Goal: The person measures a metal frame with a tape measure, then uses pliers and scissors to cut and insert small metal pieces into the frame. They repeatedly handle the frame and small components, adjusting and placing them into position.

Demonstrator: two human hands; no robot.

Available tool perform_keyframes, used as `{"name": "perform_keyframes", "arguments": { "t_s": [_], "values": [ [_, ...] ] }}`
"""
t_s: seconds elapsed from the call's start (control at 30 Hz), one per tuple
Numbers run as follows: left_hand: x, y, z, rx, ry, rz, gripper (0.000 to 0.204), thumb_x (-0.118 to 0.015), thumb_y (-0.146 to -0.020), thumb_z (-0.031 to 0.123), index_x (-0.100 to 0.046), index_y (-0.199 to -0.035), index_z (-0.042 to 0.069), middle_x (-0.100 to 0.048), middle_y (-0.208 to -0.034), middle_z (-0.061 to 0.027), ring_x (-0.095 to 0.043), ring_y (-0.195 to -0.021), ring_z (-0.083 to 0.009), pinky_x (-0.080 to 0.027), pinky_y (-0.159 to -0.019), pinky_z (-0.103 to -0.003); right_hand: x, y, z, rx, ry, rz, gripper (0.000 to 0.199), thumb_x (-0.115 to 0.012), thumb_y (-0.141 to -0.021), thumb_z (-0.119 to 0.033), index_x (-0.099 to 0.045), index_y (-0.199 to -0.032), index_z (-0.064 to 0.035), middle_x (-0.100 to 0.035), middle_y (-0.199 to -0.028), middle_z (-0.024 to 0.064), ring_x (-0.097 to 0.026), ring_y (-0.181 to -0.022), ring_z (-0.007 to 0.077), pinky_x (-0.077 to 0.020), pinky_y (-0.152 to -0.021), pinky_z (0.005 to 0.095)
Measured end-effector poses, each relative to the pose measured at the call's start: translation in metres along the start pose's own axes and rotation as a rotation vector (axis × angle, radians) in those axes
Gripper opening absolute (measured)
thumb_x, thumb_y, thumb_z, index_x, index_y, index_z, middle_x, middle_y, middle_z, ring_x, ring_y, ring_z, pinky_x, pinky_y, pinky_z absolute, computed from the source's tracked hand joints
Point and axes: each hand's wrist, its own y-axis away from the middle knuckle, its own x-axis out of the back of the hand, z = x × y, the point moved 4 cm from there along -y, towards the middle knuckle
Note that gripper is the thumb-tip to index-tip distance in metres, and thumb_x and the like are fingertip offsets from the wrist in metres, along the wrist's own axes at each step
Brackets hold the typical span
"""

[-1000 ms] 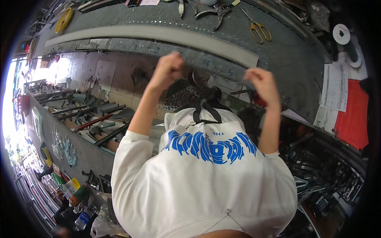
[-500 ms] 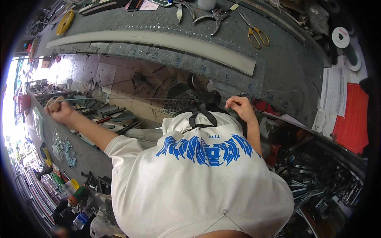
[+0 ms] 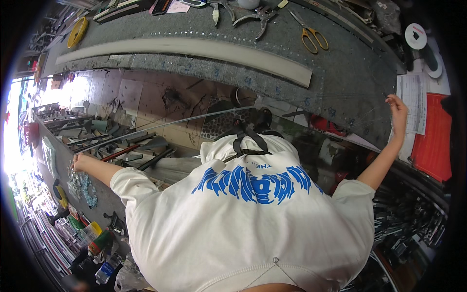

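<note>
Grey strip (image 3: 195, 117), clenched in the left hand (image 3: 83, 162), slants toward the curled right hand (image 3: 398, 111), its hold unclear.

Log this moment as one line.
left hand: near thin strip, grip unclear | right hand: out right, hold unclear | scissors: on bench

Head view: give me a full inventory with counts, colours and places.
Thin strip: 1, grey, across middle
Bench: 1, grey, top
Flat strip: 1, pale, on bench
Scissors: 1, yellow-handled, upper right
Hand tools: several, metallic, top centre
Ring: 1, yellow, upper left
Discs: 2, white, far right
Papers: several, white, right
Sheet: 1, red, right
Mat: 1, grey-black, centre
Scrap lengths: many, mixed, left
Clutter: uncountable, mixed, lower left
Shirt: 1, white and blue, bottom
Left hand: 1, bare, left
Right hand: 1, bare, right
</note>
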Motion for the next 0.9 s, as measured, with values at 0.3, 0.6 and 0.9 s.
{"name": "perform_keyframes", "arguments": {
  "t_s": [0.3,0.6,0.9],
  "values": [
    [0.042,0.033,-0.020,0.123,-0.828,-0.069,0.044,-0.044,-0.099,0.042,-0.064,-0.085,0.005,-0.049,-0.060,-0.0024,-0.041,-0.044,-0.0134,-0.034,-0.040,-0.028,-0.198,0.110,-0.015,-0.350,-1.039,-0.347,0.023,-0.054,-0.074,0.006,-0.066,-0.093,0.0005,-0.063,-0.077,0.0036,-0.045,-0.054,0.0027,-0.0334,-0.047,0.0172],
    [-0.021,0.473,-0.107,0.006,-1.609,-1.913,0.040,-0.046,-0.096,0.035,-0.067,-0.109,0.003,-0.067,-0.107,-0.0164,-0.063,-0.101,-0.0354,-0.047,-0.088,-0.041,-0.308,0.128,-0.134,-0.226,-1.025,-0.831,0.017,-0.059,-0.095,-0.014,-0.065,-0.087,-0.0004,-0.062,-0.075,-0.0008,-0.038,-0.050,0.0020,-0.0269,-0.043,0.0195],
    [-0.035,0.739,-0.040,1.022,-0.798,-2.094,0.032,-0.052,-0.099,0.023,-0.065,-0.084,-0.003,-0.052,-0.060,-0.0010,-0.048,-0.056,-0.0078,-0.038,-0.051,-0.025,-0.260,0.081,-0.176,0.039,-0.621,-0.576,0.022,-0.061,-0.094,-0.022,-0.068,-0.089,-0.0015,-0.063,-0.074,-0.0025,-0.043,-0.060,0.0023,-0.0344,-0.054,0.0203]
  ]
}}
